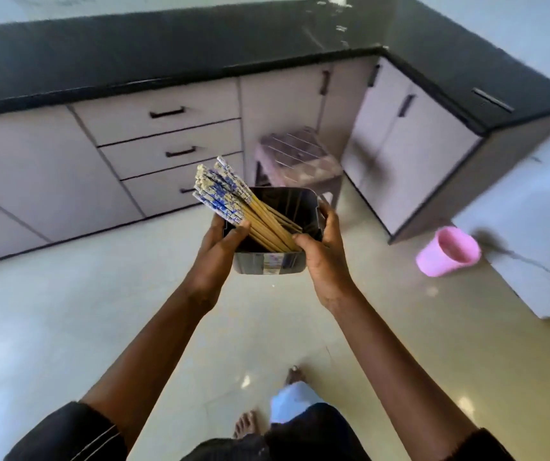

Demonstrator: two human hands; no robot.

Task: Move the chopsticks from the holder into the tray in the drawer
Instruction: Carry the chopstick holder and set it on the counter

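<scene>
Gripping holder (268,261) both hands; stool (295,161), pink bucket (446,252) beyond.

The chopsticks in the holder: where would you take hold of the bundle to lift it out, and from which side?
Grip the chopsticks by the blue-patterned ends that stick out above the holder rim, coming from above on the left, probably with the left hand. The bundle leans toward that corner, and the plain tips sit deep inside.

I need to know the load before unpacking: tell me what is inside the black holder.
The black holder contains a bundle of chopsticks, leaning toward its left corner with patterned blue-and-white ends sticking out. Their tips and the holder's floor are hidden by the bundle and wall.
</scene>
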